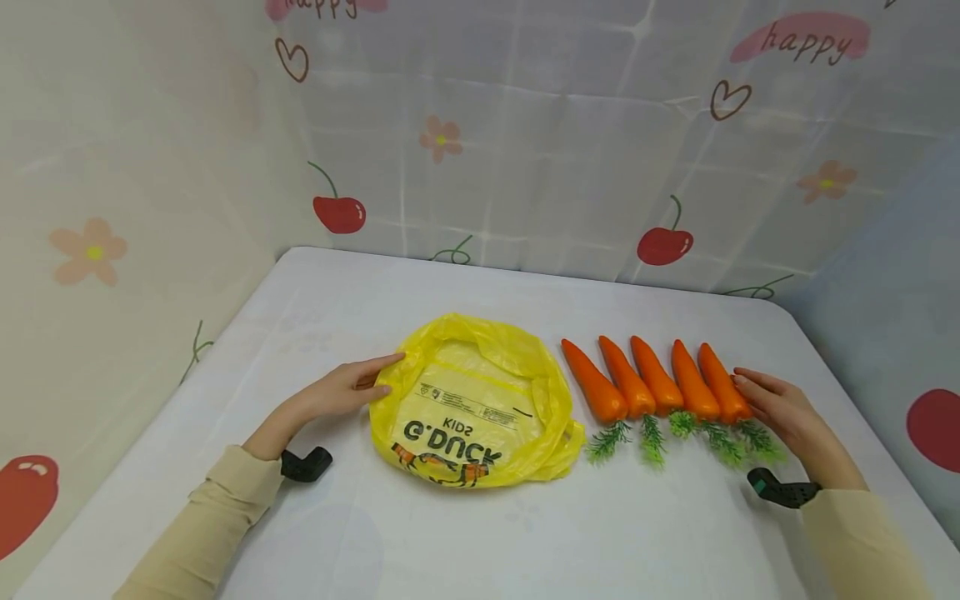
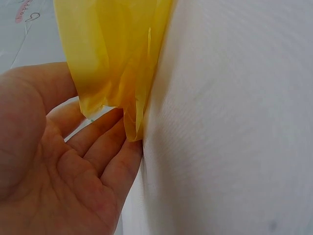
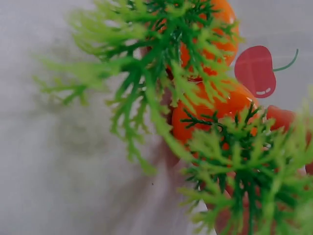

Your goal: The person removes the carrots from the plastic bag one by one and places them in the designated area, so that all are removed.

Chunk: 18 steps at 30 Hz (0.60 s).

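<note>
A yellow plastic bag (image 1: 468,417) with printed lettering lies on the table, its mouth spread and its rim rolled into a ring. My left hand (image 1: 337,392) touches the bag's left side with loosely extended fingers. In the left wrist view, the thumb and the fingers (image 2: 117,169) stand apart around the hanging yellow film (image 2: 105,49). To the bag's right, several orange toy carrots (image 1: 615,375) lie in a row, tips away from me. The fingers of my right hand (image 1: 795,417) rest along the rightmost carrot (image 1: 723,383). Green leafy tops (image 3: 244,166) mostly hide that hand in the right wrist view.
Everything lies on a white-covered table (image 1: 555,550). A printed curtain (image 1: 525,167) with cherries and flowers rises behind it and along both sides. Black wrist devices (image 1: 306,464) sit at both cuffs.
</note>
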Tool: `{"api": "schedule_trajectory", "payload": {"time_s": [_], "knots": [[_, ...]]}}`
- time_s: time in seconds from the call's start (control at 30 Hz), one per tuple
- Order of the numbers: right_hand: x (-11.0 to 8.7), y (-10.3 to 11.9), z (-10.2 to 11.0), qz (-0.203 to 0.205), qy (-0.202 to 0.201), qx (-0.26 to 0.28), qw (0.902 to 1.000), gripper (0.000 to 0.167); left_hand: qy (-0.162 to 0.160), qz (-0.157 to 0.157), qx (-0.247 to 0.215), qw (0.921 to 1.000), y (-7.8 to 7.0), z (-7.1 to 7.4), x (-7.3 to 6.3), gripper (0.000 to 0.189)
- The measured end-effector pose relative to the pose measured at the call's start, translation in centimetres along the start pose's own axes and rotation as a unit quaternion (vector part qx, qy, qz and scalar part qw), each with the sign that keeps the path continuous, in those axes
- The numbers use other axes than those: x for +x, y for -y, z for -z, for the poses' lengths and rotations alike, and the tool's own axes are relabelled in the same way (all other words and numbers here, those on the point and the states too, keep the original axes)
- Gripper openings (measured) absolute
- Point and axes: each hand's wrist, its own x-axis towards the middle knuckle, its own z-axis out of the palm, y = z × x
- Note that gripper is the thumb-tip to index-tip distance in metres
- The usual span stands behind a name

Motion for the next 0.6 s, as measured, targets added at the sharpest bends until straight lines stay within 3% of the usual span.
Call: {"api": "schedule_trajectory", "payload": {"time_s": [0.03,0.2,0.4,0.6], "knots": [[-0.1,-0.1,0.4,-0.005,0.009,-0.014,0.9998,0.069,0.000,-0.001,-0.001,1.0000,0.0,0.0,0.1,0.055],[-1.4,-0.1,1.0,0.018,0.024,-0.034,0.9990,0.068,-0.002,-0.006,0.014,0.9999,-0.1,0.1,0.3,0.055],[-3.1,-0.3,0.9,0.052,0.009,-0.060,0.9968,0.060,-0.009,-0.012,0.026,0.9995,0.0,-0.1,0.5,0.054],[-4.8,-0.4,0.5,0.053,-0.010,-0.115,0.9919,0.057,-0.045,-0.038,0.037,0.9976,0.1,-0.2,0.6,0.050]]}}
